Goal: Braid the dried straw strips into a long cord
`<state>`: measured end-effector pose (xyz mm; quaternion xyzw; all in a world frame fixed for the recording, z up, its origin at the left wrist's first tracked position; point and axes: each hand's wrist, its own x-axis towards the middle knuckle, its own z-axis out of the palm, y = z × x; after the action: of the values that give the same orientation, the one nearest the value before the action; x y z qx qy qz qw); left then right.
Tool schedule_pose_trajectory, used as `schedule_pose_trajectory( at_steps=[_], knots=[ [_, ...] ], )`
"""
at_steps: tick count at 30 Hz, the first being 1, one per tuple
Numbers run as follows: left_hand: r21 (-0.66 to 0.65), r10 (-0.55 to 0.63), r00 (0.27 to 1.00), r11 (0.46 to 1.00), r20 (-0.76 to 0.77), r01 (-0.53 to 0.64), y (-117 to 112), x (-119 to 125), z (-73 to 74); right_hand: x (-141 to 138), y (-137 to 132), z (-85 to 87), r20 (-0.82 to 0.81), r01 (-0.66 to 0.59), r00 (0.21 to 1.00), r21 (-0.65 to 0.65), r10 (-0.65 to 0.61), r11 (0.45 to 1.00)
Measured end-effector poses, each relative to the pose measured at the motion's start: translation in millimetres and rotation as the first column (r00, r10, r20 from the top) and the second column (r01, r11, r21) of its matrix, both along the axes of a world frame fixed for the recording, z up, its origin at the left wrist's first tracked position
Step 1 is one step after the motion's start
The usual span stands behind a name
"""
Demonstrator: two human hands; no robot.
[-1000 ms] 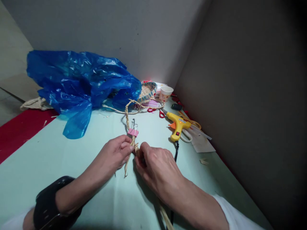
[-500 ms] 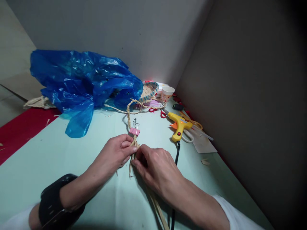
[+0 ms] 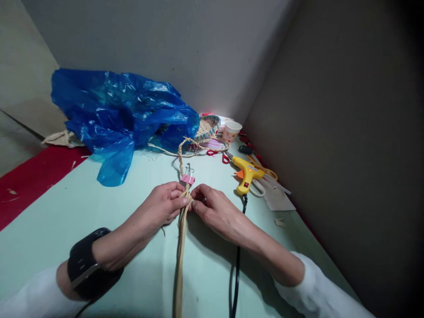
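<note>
Pale dried straw strands (image 3: 180, 260) run from between my hands down toward the front edge of the view. Just above the hands, a pink binder clip (image 3: 187, 179) grips the straw where it meets a finished braid (image 3: 180, 159) that curves away to the back. My left hand (image 3: 168, 203) pinches the strands between thumb and fingers, just below the clip. My right hand (image 3: 208, 203) pinches at the same spot from the right, its thumb and forefinger closed on the straw. The fingertips partly hide the crossing strands.
A yellow glue gun (image 3: 247, 172) with a black cord (image 3: 236, 274) lies at right, beside red-handled scissors (image 3: 225, 157). Behind stand a paper cup (image 3: 232, 130) and a woven basket (image 3: 208, 127). A large blue plastic bag (image 3: 122, 110) fills the back left. Grey walls close the back and right.
My right hand has moved up and away from the long strands to the crossing by my left fingers. The strands now hang straight down the middle instead of slanting right under my right hand.
</note>
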<state>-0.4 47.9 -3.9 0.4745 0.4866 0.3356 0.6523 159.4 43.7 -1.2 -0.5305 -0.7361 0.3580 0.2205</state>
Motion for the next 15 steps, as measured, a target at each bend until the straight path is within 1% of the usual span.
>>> schedule_pose_trajectory(
  at_steps=[2,4,7,9,12,15],
  knots=[
    [0.013,0.018,1.000,1.000,0.017,-0.018,0,0,-0.2,-1,6,-3.3,-0.049,0.037,0.998,-0.067,-0.041,0.997],
    [0.031,0.040,0.999,0.999,0.028,-0.041,0,1,-0.5,-1,11,-5.5,-0.106,0.031,0.993,-0.121,-0.044,0.992],
    [0.055,0.051,0.998,0.997,0.025,-0.053,0,2,-2.3,-1,13,-7.4,-0.202,0.020,0.978,-0.137,-0.047,0.990],
    [0.094,0.053,0.999,0.994,-0.004,-0.053,0,2,-4.3,-2,12,-8.8,-0.275,0.051,0.957,-0.141,-0.088,0.989],
    [0.201,0.067,0.991,0.979,-0.116,-0.042,-1,0,-6.2,-5,8,-10.9,-0.362,0.093,0.921,-0.149,-0.142,0.984],
    [0.302,0.110,0.951,0.953,-0.287,-0.019,-4,-1,-4.8,-8,6,-11.9,-0.399,0.125,0.901,-0.143,-0.173,0.982]
  ],
)
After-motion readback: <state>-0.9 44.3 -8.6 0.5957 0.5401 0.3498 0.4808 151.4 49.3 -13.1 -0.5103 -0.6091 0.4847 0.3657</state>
